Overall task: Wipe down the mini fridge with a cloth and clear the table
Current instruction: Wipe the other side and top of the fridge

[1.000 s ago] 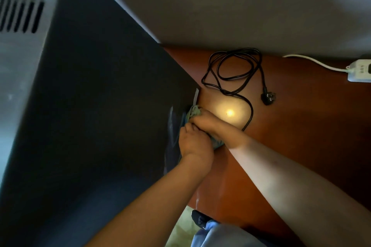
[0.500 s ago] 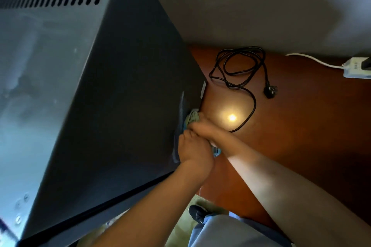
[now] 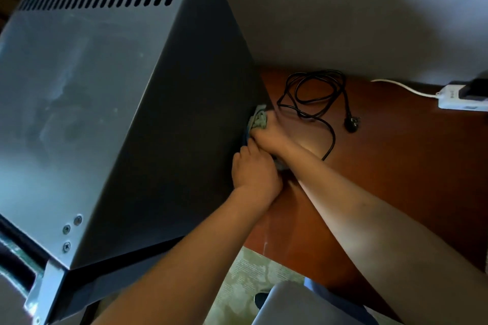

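Low down, bunched cloth [image 3: 260, 120] against upright fridge [image 3: 184, 126] side

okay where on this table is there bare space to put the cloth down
Bare tabletop lies right of the right hand, between the black cord, the white power strip and the near edge. It is crowded beside the mini fridge, where both hands press the cloth.

Dark grey sheet-metal mini fridge [image 3: 111, 103] shows a matt, smudged top with bright metal screws [image 3: 71, 229], a crumpled grey-green cloth rag [image 3: 260, 120] looks soft, the reddish-brown wooden table [image 3: 396, 166] gleams glossy, and the black rubbery power cord [image 3: 314, 95] lies smooth.
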{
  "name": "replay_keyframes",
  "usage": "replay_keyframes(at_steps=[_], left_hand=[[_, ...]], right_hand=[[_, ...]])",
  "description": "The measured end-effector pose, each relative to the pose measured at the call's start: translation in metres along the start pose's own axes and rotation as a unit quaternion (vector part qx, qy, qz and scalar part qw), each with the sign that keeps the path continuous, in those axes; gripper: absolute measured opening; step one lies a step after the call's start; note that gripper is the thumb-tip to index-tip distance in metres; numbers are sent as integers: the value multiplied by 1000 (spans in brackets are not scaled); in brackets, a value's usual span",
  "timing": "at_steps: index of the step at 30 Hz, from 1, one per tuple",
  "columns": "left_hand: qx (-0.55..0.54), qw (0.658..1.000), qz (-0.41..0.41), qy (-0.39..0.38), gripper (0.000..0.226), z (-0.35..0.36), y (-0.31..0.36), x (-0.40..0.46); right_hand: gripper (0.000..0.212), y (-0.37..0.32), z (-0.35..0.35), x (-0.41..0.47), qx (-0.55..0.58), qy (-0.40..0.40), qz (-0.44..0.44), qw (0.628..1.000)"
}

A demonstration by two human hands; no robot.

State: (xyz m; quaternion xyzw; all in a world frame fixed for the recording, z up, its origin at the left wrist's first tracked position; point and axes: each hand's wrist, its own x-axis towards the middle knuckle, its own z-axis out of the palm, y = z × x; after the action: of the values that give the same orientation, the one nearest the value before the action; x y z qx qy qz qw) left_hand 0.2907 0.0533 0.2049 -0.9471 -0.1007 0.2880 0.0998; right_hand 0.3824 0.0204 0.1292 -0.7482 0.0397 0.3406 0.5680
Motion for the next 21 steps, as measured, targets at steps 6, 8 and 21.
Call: replay_keyframes(at_steps=[6, 8, 21], left_hand=[[-47, 996, -3, -72, 81, 47, -6, -28], [-57, 997, -2, -49, 80, 38, -7, -27], [-76, 997, -3, 9, 84, 23, -16, -27]], right_hand=[[47, 41, 29, -30, -82, -50, 31, 995], [44, 27, 21, -29, -89, -39, 12, 995], [52, 0, 16, -28, -60, -5, 7, 998]])
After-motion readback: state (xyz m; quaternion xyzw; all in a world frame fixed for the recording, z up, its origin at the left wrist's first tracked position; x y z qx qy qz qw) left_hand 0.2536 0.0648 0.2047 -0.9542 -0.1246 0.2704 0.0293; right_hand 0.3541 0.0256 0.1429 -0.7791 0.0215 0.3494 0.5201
